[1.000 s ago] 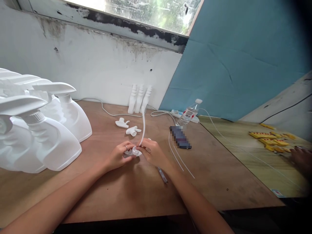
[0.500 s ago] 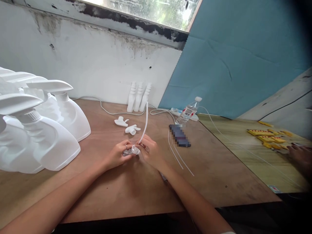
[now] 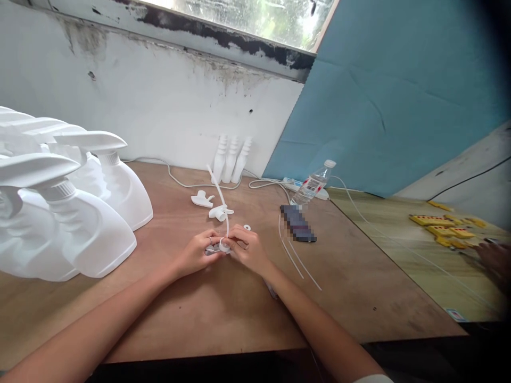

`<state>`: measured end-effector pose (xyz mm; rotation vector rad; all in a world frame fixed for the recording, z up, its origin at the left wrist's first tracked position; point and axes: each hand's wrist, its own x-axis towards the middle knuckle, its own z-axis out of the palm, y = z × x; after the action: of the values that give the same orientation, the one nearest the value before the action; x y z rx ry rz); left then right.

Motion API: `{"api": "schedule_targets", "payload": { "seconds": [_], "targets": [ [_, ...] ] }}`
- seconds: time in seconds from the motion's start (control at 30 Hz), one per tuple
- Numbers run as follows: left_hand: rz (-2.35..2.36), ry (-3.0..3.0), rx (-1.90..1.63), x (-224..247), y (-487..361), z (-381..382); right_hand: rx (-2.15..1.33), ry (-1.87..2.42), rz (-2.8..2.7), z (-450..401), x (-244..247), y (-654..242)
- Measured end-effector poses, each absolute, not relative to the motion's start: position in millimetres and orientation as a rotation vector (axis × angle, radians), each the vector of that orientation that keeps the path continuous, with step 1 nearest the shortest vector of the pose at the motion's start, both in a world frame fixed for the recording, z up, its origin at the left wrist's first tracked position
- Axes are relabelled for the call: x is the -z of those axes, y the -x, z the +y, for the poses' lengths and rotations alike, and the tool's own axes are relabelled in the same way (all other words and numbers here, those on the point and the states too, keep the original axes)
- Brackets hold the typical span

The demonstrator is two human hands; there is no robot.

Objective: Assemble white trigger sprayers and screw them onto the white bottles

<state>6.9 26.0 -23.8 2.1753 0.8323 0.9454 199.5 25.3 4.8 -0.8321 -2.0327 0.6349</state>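
Note:
My left hand is closed round a small white trigger spray head, whose round collar shows between my hands. A long thin white dip tube rises from the collar and leans away to the left. The fingertips of my right hand pinch at the tube's lower end, by the collar. Just beyond the right hand lies a small white ring. Two white spray head shells rest on the table past my hands. My fingers hide much of the held spray head.
Large white spray bottles crowd the left side. Three white ribbed pieces lean against the wall. To the right are a phone, loose thin tubes and a water bottle. Another person's hand is near yellow parts.
The dip tube's upper end has swung to the left, and its lower end remains at the collar. The small white ring now shows beyond my right hand. The view has shifted slightly.

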Motion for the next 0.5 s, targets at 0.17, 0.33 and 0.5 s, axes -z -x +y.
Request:
{"api": "schedule_targets", "payload": {
  "seconds": [0.17,0.33,0.5],
  "targets": [
    [0.867,-2.18,-0.937,25.7,-5.2,26.4,-0.922,0.841,-1.856,30.0,-13.5,-209.8],
    [0.942,-2.186,-0.933,25.2,-6.1,25.8,-0.854,1.175,-1.835,57.0,-11.5,-208.0],
    [0.976,-2.159,-0.984,27.9,-3.1,31.1,-0.73,1.454,-1.849,133.2,-23.8,-179.4]
  ]
}}
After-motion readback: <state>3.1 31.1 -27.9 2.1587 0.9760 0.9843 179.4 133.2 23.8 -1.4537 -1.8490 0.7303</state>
